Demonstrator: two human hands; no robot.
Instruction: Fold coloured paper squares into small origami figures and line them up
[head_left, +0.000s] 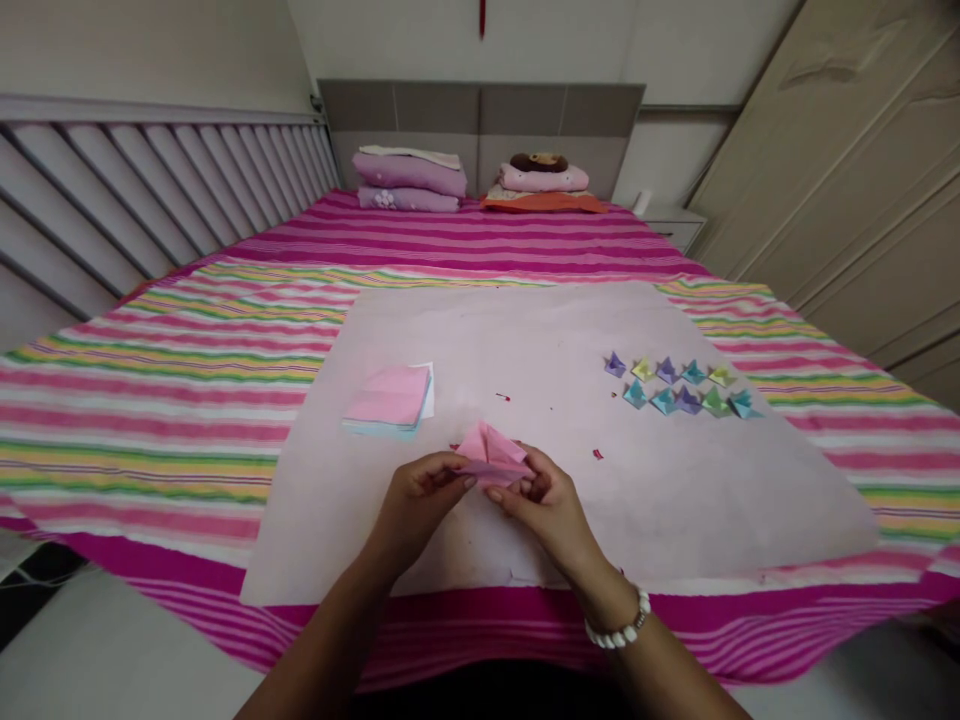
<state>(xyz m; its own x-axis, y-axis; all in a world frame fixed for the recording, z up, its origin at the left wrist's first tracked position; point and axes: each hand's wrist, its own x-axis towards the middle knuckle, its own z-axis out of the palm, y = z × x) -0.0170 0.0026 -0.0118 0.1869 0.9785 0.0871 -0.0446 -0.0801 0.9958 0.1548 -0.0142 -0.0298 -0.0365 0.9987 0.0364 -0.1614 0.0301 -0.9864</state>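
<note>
A partly folded pink paper piece [491, 452] is pinched between both hands above a large pale sheet [675, 500] laid on the bed. My left hand [421, 492] grips its left side with closed fingers. My right hand [541, 500], with a white bead bracelet at the wrist, holds its right side. A stack of square papers [391, 398], pink on top, lies just beyond my left hand. Several small folded paper shapes [679, 385] in purple, yellow, blue and green sit in two rows to the right.
The bed has a pink, yellow and green striped cover [165, 400]. Folded bedding and pillows [411, 180] lie at the headboard. A slatted rail [135, 190] runs along the left, wardrobe doors [847, 200] on the right. Tiny red scraps [598, 454] dot the sheet.
</note>
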